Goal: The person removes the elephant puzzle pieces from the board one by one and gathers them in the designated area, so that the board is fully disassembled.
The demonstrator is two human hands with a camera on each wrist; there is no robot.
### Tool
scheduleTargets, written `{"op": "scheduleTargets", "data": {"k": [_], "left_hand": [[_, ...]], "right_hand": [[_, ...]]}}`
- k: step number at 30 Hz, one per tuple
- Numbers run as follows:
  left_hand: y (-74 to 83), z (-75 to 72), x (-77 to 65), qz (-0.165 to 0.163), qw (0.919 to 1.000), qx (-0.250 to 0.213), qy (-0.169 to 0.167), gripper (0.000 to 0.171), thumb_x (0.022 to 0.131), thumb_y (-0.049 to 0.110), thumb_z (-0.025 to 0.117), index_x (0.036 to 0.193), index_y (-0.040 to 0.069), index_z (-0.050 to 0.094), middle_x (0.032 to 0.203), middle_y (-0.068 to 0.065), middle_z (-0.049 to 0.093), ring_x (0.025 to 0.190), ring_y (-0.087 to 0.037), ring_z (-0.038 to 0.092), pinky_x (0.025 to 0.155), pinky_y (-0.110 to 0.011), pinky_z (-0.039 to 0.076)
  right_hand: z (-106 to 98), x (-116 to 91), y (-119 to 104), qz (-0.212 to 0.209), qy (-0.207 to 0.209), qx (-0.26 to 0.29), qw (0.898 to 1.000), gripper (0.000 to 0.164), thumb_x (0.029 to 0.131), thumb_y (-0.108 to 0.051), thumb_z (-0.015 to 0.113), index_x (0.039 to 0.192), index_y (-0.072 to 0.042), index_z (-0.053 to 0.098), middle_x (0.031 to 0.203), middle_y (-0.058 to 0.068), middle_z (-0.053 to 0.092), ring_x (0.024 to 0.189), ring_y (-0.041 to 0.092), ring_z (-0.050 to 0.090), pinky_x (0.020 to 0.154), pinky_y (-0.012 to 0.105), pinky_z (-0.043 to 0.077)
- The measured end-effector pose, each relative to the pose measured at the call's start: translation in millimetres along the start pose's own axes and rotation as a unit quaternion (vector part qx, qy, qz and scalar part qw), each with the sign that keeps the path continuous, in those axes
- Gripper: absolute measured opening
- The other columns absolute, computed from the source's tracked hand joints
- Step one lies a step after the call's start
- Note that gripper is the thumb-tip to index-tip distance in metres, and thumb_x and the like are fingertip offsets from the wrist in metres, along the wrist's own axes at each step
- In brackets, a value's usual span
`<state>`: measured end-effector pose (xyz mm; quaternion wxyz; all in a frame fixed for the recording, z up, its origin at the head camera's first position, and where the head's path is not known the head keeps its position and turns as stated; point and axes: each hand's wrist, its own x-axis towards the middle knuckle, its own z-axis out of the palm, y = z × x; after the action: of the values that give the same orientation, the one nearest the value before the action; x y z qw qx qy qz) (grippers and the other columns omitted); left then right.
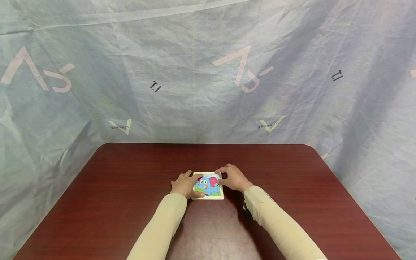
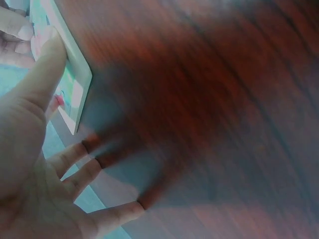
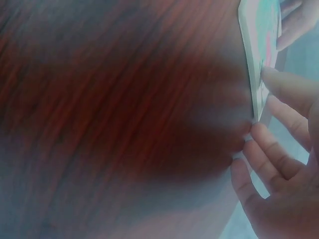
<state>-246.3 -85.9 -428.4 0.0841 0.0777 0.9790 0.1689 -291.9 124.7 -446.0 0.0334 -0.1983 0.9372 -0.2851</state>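
Note:
A small square elephant puzzle (image 1: pixel 208 185), blue and pink with a pale border, lies flat on the table. My left hand (image 1: pixel 183 185) rests at its left side. The left thumb and index finger reach over the picture; in the left wrist view the other fingertips (image 2: pixel 127 209) of the left hand (image 2: pixel 30 164) touch the wood, spread apart. From the right, my right hand (image 1: pixel 234 178) touches the puzzle's right side with thumb and index finger. In the right wrist view the right hand (image 3: pixel 289 174) has its thumb on the board (image 3: pixel 251 55) and its other fingertips down on the table.
The dark red wooden table (image 1: pixel 136 169) has rounded far corners. Grey printed sheeting (image 1: pixel 195 72) hangs behind it and along both sides. Light falls on the table's near middle.

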Motion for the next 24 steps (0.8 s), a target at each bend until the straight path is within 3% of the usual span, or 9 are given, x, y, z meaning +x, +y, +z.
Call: {"op": "scheduleTargets", "data": {"k": [13, 24], "left_hand": [[2.3, -4.6, -2.6, -0.003, 0.9999, -0.016, -0.005, 0.074, 0.083, 0.036, 0.085, 0.148, 0.020, 0.055, 0.155, -0.021, 0.041, 0.141, -0.043, 0.039, 0.103, -0.076, 0.033], [4.9, -1.6, -1.3, -0.028, 0.9994, -0.013, -0.016, 0.074, 0.083, 0.037, 0.084, 0.149, 0.023, 0.054, 0.159, -0.018, 0.037, 0.145, -0.042, 0.035, 0.098, -0.084, 0.028]], "right_hand": [[-0.4, 3.3, 0.4, 0.011, 0.012, 0.013, 1.000, 0.031, 0.082, -0.008, 0.085, 0.111, -0.010, 0.076, 0.112, 0.011, 0.063, 0.107, 0.032, 0.059, 0.093, 0.049, 0.050], [-2.0, 1.7, 1.3, -0.001, 0.004, -0.039, 0.999, 0.031, 0.085, -0.019, 0.085, 0.115, -0.013, 0.077, 0.114, 0.009, 0.063, 0.111, 0.031, 0.057, 0.087, 0.046, 0.051]]}}
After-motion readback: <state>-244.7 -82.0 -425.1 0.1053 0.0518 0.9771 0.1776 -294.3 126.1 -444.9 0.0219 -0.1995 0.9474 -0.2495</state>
